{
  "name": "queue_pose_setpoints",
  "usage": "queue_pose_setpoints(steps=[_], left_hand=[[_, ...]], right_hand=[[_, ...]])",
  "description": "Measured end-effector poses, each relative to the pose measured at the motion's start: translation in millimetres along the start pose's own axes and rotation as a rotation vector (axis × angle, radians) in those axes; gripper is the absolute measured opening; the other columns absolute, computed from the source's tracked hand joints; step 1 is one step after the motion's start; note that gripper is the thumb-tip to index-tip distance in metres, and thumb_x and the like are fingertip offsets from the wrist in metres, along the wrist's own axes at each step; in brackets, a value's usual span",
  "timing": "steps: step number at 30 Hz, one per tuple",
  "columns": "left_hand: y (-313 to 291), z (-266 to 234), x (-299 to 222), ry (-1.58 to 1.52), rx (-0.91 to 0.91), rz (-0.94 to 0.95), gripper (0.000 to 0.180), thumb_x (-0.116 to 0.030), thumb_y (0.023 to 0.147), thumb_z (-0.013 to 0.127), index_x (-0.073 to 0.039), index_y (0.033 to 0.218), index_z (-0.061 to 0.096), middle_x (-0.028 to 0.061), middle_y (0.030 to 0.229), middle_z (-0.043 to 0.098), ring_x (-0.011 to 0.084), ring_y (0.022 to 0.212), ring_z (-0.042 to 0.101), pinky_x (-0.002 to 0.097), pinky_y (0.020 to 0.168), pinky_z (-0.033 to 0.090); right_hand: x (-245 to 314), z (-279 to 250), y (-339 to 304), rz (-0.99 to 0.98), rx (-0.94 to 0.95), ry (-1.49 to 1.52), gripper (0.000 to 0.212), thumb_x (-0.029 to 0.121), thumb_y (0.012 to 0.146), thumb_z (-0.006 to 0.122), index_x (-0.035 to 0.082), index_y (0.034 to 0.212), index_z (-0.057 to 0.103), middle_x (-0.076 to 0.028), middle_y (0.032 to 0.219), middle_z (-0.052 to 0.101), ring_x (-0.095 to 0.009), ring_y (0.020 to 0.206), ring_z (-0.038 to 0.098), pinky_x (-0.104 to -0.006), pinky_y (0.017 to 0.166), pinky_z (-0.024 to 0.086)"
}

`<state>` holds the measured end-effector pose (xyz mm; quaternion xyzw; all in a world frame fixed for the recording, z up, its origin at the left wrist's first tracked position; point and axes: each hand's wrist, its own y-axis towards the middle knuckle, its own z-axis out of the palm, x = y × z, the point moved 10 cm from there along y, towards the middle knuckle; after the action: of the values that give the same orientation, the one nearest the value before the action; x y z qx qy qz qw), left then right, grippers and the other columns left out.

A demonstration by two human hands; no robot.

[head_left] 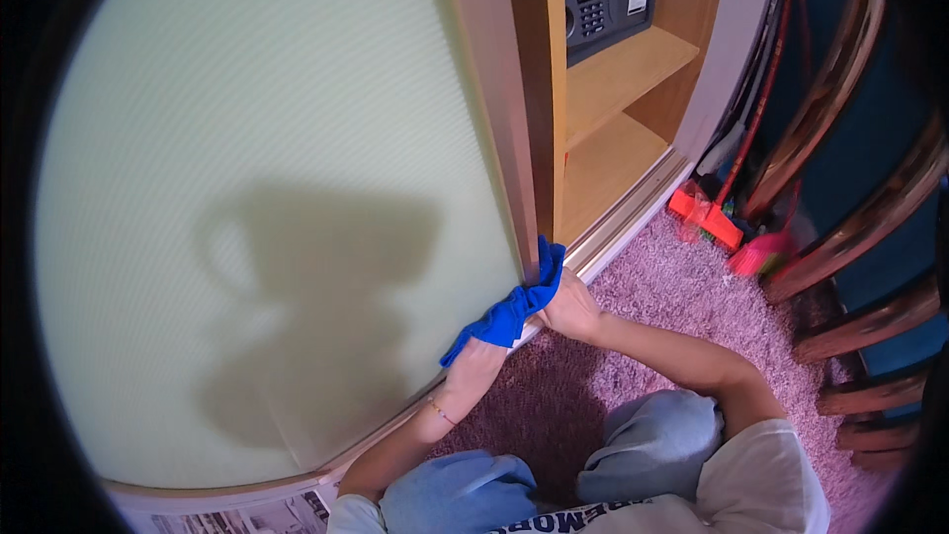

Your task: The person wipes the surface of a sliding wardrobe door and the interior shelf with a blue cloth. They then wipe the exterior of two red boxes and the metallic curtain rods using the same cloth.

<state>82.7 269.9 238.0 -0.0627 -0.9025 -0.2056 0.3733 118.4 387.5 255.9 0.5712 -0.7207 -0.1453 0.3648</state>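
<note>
Head cam: L hand (pixel 476 366) & R hand (pixel 571 309) both grip a crumpled bright-blue cloth (pixel 506 319) at the lower corner of a pale-green ribbed door panel (pixel 287 109); fingertips hidden. Step's prob. wiping the edge; next move likely needs steady pressure there.

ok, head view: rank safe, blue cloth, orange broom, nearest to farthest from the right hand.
1. Blue cloth: touching the right hand.
2. Orange broom: off to the hand's right.
3. Safe: farthest, on a wooden shelf ahead.
</note>
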Motion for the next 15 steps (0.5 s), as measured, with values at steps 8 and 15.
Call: queue_pose_setpoints(steps=[8, 15], left_hand=[[-63, 87, -78, -0.463, 0.183, -0.006, 0.053, -0.018, 0.091, 0.048, 0.004, 0.140, 0.045, 0.0161, 0.141, 0.050, 0.0242, 0.131, 0.047, 0.0354, 0.108, 0.037], [-86, 84, -92, -0.629, 0.179, -0.105, 0.056, -0.014, 0.089, 0.050, -0.005, 0.145, 0.044, 0.0167, 0.135, 0.055, 0.0250, 0.117, 0.057, 0.0373, 0.103, 0.042]], right_hand=[[-58, 109, -89, 0.311, 0.402, -0.125, 0.025, 0.023, 0.088, 0.062, -0.001, 0.096, 0.061, -0.024, 0.087, 0.065, -0.040, 0.075, 0.067, -0.0458, 0.065, 0.055], [-56, 110, -102, 0.268, 0.482, -0.268, 0.036, 0.036, 0.090, 0.062, 0.000, 0.086, 0.063, -0.017, 0.067, 0.066, -0.034, 0.058, 0.067, -0.0453, 0.056, 0.054]])
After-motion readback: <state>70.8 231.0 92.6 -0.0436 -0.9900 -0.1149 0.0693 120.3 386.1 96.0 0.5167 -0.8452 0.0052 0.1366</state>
